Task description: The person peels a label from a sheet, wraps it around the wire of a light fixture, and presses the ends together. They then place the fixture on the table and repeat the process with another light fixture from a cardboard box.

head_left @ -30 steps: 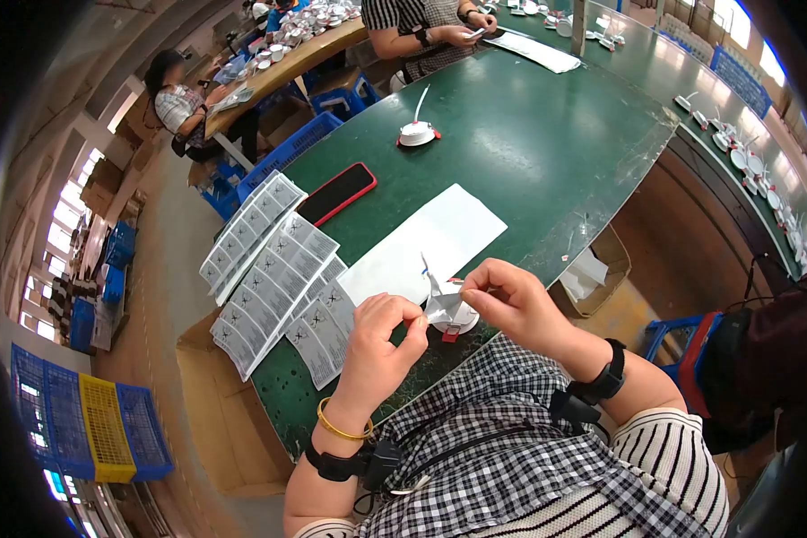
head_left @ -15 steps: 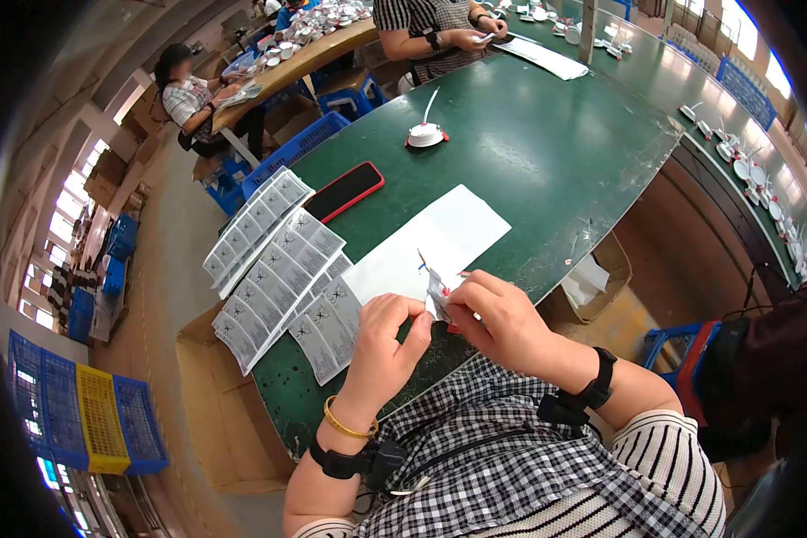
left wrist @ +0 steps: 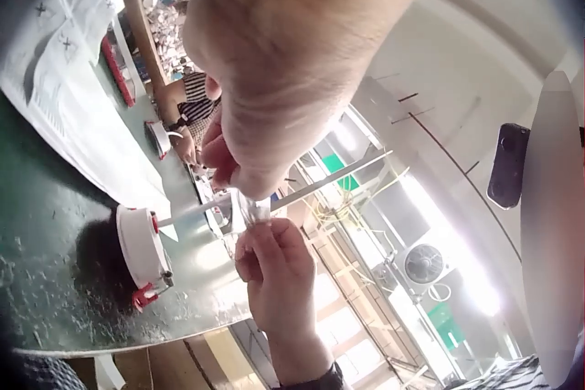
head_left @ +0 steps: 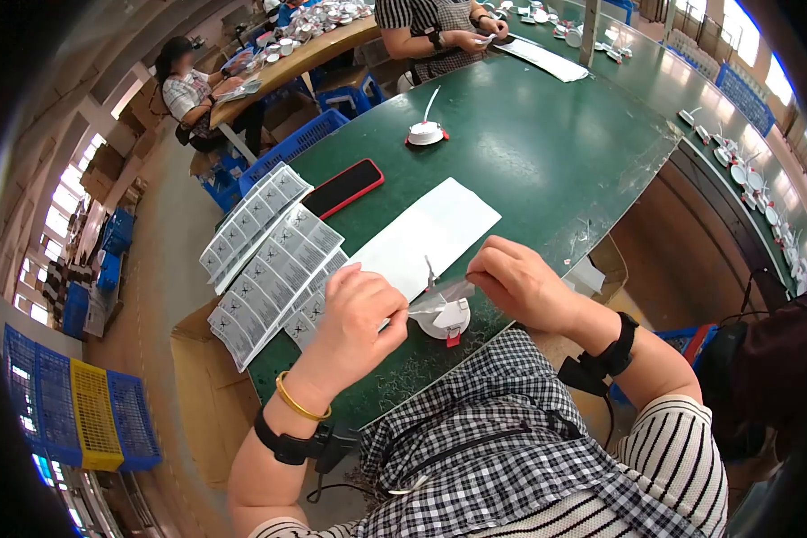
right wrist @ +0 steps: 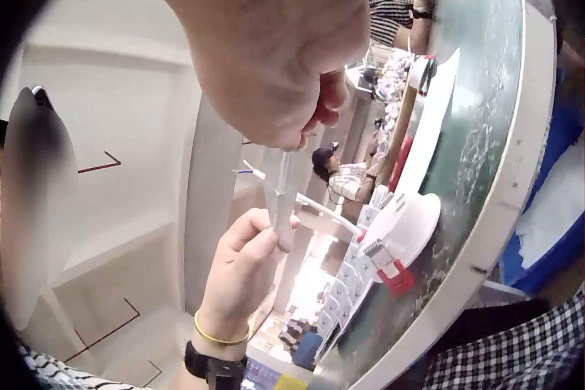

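Silvery film (head_left: 446,297) is spanning the gap between two hands in the head view, hanging over the lamp (head_left: 458,316). I am seeing the left hand (head_left: 363,311) pinching one end between thumb and fingers, and the right hand (head_left: 522,285) pinching the other. The lamp is sitting on the green table (head_left: 547,134), its red clip (head_left: 454,340) showing on the person's side and its cable (head_left: 429,267) poking up beyond the film. White paper (head_left: 432,231) is lying just beyond the lamp; labels (head_left: 278,260) are fanning out to its left, and a second lamp (head_left: 427,134) is standing well apart on its far side.

From the left wrist, the left hand is filling the top, its fingertips partly hidden, while the right hand is gripping the film, which is hanging clear of the lamp.

From the right wrist, both hands are holding the film above the lamp; the cable is reaching up to the film, though whether they are touching I cannot tell.
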Demonstrator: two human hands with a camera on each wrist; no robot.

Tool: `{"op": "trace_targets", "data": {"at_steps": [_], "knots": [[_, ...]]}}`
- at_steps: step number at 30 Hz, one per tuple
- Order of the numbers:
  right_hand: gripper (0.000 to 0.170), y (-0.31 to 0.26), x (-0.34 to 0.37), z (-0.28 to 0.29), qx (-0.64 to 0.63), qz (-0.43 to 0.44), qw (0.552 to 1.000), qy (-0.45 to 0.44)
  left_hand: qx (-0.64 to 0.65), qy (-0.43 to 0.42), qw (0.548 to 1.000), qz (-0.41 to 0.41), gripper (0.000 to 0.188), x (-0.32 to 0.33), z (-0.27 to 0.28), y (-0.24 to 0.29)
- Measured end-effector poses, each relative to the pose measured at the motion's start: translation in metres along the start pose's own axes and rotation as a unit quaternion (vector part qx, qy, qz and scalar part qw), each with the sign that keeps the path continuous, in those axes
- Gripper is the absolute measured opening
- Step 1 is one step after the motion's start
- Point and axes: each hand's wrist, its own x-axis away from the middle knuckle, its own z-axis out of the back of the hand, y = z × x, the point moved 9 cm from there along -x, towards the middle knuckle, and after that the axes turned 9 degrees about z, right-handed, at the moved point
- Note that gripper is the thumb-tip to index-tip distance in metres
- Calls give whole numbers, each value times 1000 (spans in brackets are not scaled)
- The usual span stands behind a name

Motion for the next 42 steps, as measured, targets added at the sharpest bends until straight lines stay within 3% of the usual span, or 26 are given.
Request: {"op": "trace_targets", "data": {"at_steps": [8,11,13,14,15,16,18,19,20,22,23,24,26,28,30,35,38,40,41,42], "knots": [[10,13,1,11,43,8,998,-50,-83,0,996,-31,5,0,16,-2],[12,17,2,12,-7,-5,998,-61,-114,-15,993,-18,6,-1,15,-7],[12,20,7,12,-45,-11,997,-65,-70,19,997,-19,6,0,18,-12],[14,27,12,5,-204,-69,974,-75,-71,18,997,-19,6,-1,17,-12],[16,30,17,-4,-356,-125,922,-84,-74,21,997,-22,6,-1,17,-10],[16,32,19,-6,-355,-124,923,-86,-78,25,996,-25,6,-2,17,-9],[21,40,24,-18,-544,-146,826,-27,-78,31,996,-21,6,-1,16,-10],[22,51,27,-21,-475,-174,862,-6,-80,35,996,-19,6,-1,17,-11],[22,52,28,-30,-477,-173,862,-7,-80,36,996,-17,6,0,17,-11],[22,74,35,-43,-409,-264,873,43,-82,32,996,-13,5,0,18,-12],[22,82,33,-42,-394,-255,880,76,-84,32,996,-12,5,0,19,-13],[22,89,31,-46,-396,-253,880,74,-86,32,996,-11,5,1,19,-14],[19,109,36,-54,-427,-333,833,110,-89,35,995,-6,5,3,19,-16],[19,105,34,-65,-402,-353,842,63,-67,23,997,5,5,3,18,-17],[21,84,30,-91,-406,-313,854,-93,-63,15,998,12,5,4,17,-19],[19,48,19,-87,-480,-222,839,-126,-35,-1,999,33,6,9,15,-29],[19,54,33,-91,-466,-274,838,-72,41,-30,998,37,8,13,10,-29],[19,55,41,-94,-437,-300,847,-46,207,-90,961,161,7,18,0,-42],[18,53,41,-85,-383,-304,872,-5,208,-91,961,160,7,21,-4,-45],[18,52,43,-77,-327,-308,893,37,332,-48,920,203,8,28,-6,-62]]}}
